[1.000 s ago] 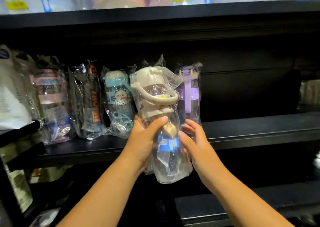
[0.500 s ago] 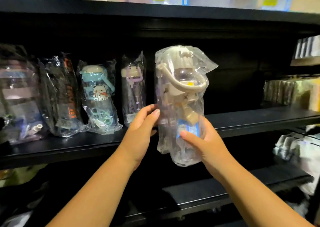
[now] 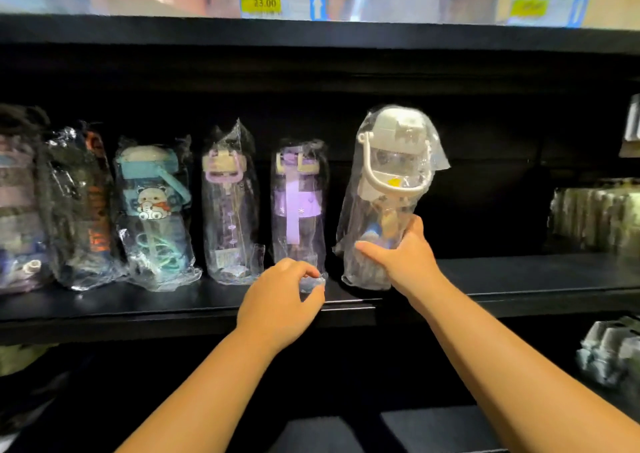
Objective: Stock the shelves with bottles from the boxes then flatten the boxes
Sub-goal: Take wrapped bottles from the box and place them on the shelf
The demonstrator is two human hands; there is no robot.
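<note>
right hand grips white bottle at the shelf, left hand curls by purple bottle, can't tell if pinching

Cream bottle at centre right: clear glossy plastic body, matt cream plastic lid, in a crinkled shiny clear plastic bag. Shelf across mid frame: smooth black, faint sheen. Price tag at the top: yellow paper.
</note>
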